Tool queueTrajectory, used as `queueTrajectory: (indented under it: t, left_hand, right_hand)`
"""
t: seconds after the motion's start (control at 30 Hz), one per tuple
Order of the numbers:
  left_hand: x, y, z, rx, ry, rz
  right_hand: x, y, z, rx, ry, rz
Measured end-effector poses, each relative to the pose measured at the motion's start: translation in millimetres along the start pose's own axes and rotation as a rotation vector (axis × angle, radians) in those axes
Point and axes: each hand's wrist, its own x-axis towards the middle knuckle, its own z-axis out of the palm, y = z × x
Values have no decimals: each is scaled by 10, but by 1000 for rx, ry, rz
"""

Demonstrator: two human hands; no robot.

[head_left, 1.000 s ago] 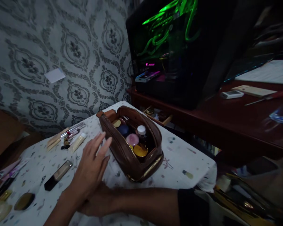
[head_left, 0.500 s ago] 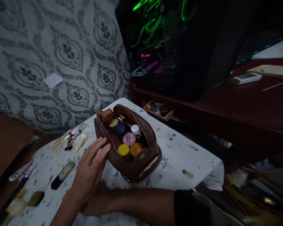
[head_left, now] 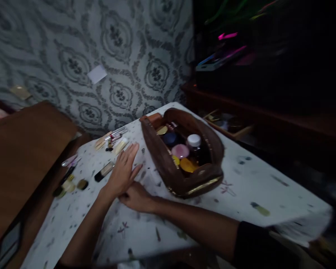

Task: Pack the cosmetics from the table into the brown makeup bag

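Observation:
My left hand (head_left: 124,172) hovers over or rests on the patterned white cloth, fingers stretched out and thumb apart, with nothing in it. Just below its wrist, my right hand (head_left: 136,197) is curled closed; its fingertips are partly hidden, and I cannot see whether they hold anything. To the right of both hands stands a brown toiletry bag (head_left: 164,164), unzipped and apart from them. Inside it are a white-capped bottle (head_left: 194,141), a pink round lid (head_left: 180,151), an orange lid (head_left: 188,164) and a dark blue lid (head_left: 170,138).
Left of my hands lie a black-capped makeup bottle (head_left: 104,172), a pale tube (head_left: 120,146), lip gloss tubes (head_left: 116,132) and several small jars and brushes. A brown wooden panel (head_left: 25,160) borders the left side. An open drawer (head_left: 235,129) sits behind the bag.
My left hand has come away from the bag's side and is now left of it. My right hand shows more from under the left. The view has swung left.

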Motion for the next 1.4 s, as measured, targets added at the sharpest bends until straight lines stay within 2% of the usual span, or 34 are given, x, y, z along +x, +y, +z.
queueTrajectory:
  t: [0.1, 0.13, 0.2, 0.27, 0.37, 0.47, 0.6, 0.77, 0.9, 1.0, 1.1, 1.2, 1.3, 1.4]
  left_hand:
    - [-245, -582, 77, 56, -112, -335]
    - [-338, -780, 99, 81, -121, -493]
    - [-517, -1119, 153, 126, -101, -673]
    - [-672, -1349, 231, 139, -109, -786]
    - [-842, -1487, 353, 114, -170, -843]
    - [-934, -1455, 399, 78, -239, -813]
    - [-967, -1262, 323, 54, -297, -762]
    - [-985, -859, 224, 97, -275, -719]
    - [-1059, -493, 177, 90, -257, -625]
    - [-1129, -309, 111, 4, -208, -530]
    - [-1169, -291, 78, -138, -138, -582]
    - [-1158, -373, 134, -109, -83, -684]
    - [-1139, -409, 219, -5, -149, -659]
    - [-1155, -347, 260, 22, -194, -654]
  right_hand:
    - [2, 64, 54, 64, -53, 35]
    - [11, 60, 63, 80, -66, 44]
    - [24, 37, 61, 102, -85, 60]
    - [26, 13, 44, 112, -97, 75]
    - [20, -7, 23, 122, -105, 94]
    - [12, -17, 18, 136, -112, 101]
    - [4, -23, 20, 153, -116, 100]
    - [7, -7, 31, 163, -108, 94]
    - [13, 6, 53, 159, -93, 93]
    - [4, -2, 60, 139, -76, 99]
    - [-10, -11, 52, 118, -68, 97]
    - [-19, -8, 38, 106, -56, 91]
    - [-23, 5, 34, 118, -37, 84]
    - [-16, 29, 45, 149, -18, 74]
